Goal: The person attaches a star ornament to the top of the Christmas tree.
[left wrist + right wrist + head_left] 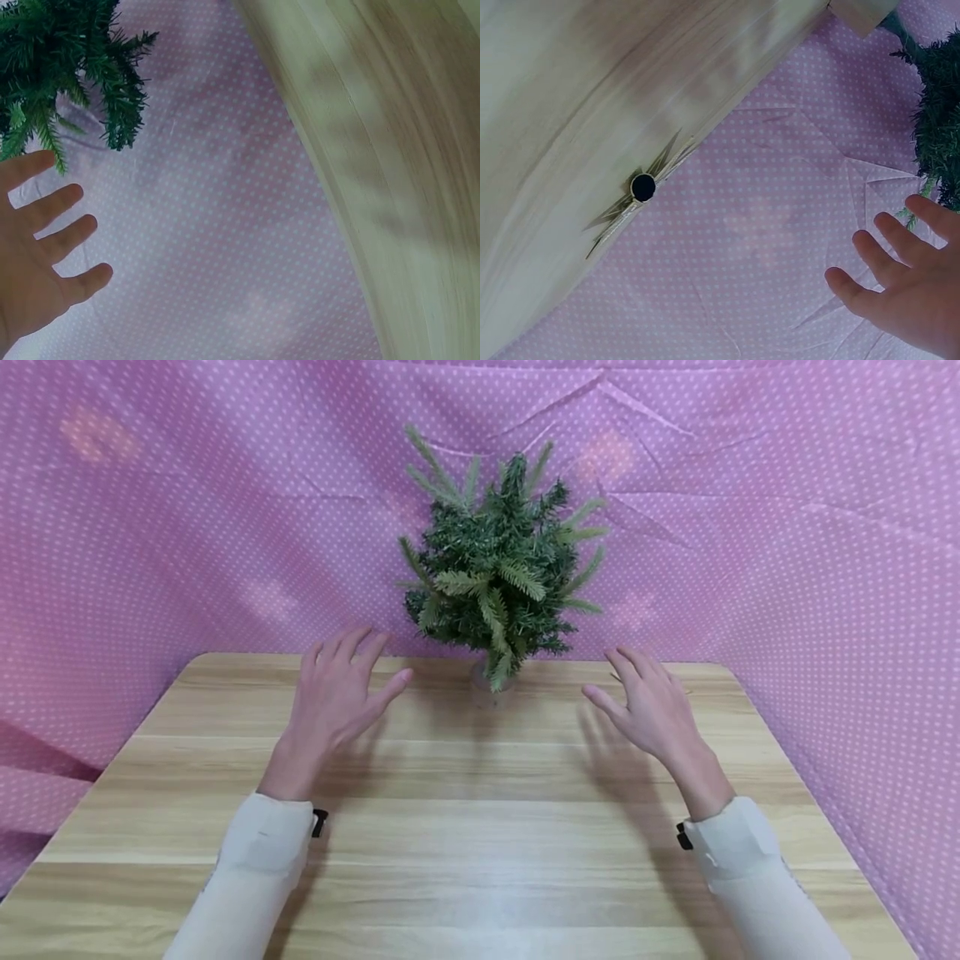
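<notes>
A small evergreen tree (510, 552) stands upright near the middle of the far edge of the counter (480, 843), between the left hand (330, 702) and the right hand (652, 710), touching neither. Its foliage is dark, dense and bushy, with lighter green sprigs poking out at the sides and front; one droops over the base. Right of it, at the far edge, lies a small dark-centred round thing (643, 188) with a pale rim and thin straw-coloured spikes.
</notes>
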Demonstrator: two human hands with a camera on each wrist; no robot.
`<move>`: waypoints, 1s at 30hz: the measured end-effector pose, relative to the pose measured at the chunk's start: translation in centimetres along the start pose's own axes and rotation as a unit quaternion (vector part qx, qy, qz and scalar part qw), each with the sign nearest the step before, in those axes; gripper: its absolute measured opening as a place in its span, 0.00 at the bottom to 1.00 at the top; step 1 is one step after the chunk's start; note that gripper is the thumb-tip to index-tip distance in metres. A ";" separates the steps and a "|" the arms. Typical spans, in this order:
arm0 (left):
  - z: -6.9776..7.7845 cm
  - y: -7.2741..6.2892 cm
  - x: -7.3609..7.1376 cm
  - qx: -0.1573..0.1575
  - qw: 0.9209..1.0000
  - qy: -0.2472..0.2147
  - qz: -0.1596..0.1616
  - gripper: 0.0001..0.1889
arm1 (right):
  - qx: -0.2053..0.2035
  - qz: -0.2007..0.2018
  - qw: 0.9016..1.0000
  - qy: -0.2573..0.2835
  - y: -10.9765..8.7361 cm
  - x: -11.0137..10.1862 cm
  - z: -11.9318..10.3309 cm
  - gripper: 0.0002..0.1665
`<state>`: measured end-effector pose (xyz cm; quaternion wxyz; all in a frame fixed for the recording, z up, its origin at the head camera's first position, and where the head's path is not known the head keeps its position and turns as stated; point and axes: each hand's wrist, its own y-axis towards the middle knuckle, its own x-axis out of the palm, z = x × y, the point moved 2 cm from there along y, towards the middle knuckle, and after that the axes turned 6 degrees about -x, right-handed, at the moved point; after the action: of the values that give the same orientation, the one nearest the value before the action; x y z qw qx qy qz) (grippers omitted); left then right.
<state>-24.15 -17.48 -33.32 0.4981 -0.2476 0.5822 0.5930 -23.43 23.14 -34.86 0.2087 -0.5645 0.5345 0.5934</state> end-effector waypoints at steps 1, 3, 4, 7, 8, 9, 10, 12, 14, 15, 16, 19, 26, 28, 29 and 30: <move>0.0 0.1 0.0 0.004 1.000 -0.008 0.008 0.38 | -0.002 0.003 1.000 0.002 0.0 0.0 0.1 0.44; 0.2 0.2 0.0 0.011 0.999 -0.025 0.023 0.37 | -0.007 0.009 1.000 0.008 0.0 0.0 0.3 0.43; 0.3 0.3 0.0 0.014 0.999 -0.036 0.028 0.37 | -0.010 0.013 1.000 0.012 0.1 0.0 0.4 0.42; 0.7 0.5 0.0 0.015 0.996 -0.074 0.042 0.36 | -0.018 0.023 0.999 0.028 0.0 0.0 0.7 0.40; 0.8 0.5 0.0 0.012 0.995 -0.089 0.045 0.36 | -0.021 0.025 0.999 0.033 -0.1 0.0 0.8 0.39; 1.0 0.5 -0.1 0.010 0.993 -0.105 0.049 0.36 | -0.024 0.027 0.999 0.037 -0.1 0.0 0.9 0.39; 1.1 0.6 -0.1 0.006 0.991 -0.122 0.053 0.36 | -0.027 0.030 0.998 0.041 -0.2 0.0 1.0 0.38; 1.3 0.7 -0.3 -0.002 0.986 -0.153 0.060 0.36 | -0.031 0.033 0.998 0.047 -0.4 0.1 1.3 0.37; 1.4 0.8 -0.6 -0.009 0.982 -0.178 0.068 0.35 | -0.034 0.032 0.998 0.051 -0.6 0.2 1.6 0.36; 1.4 0.9 -0.7 -0.009 0.979 -0.188 0.073 0.35 | -0.035 0.030 0.998 0.053 -0.7 0.3 1.7 0.36; 1.5 1.1 -0.8 -0.009 0.977 -0.198 0.079 0.34 | -0.035 0.028 0.998 0.054 -0.7 0.4 1.9 0.36; 1.7 1.8 -1.3 -0.006 0.971 -0.218 0.097 0.33 | -0.030 0.011 0.998 0.061 -0.9 0.5 2.5 0.36; 2.3 3.5 -2.0 0.016 0.973 -0.213 0.087 0.34 | 0.001 -0.070 0.994 0.089 -1.2 0.9 4.1 0.34; 2.4 3.8 -2.1 0.031 0.975 -0.204 0.083 0.34 | 0.000 -0.087 0.992 0.095 -1.4 1.1 4.4 0.35; 2.4 3.9 -2.2 0.040 0.975 -0.202 0.083 0.34 | 0.000 -0.093 0.991 0.098 -1.5 1.2 4.6 0.35; 2.5 4.0 -2.3 0.048 0.975 -0.199 0.084 0.33 | 0.000 -0.098 0.990 0.100 -1.5 1.3 4.8 0.35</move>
<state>-26.12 -15.15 -29.04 0.5641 -0.0503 0.5178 0.6412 -24.60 27.39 -37.60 0.2117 -0.6703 0.4948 0.5109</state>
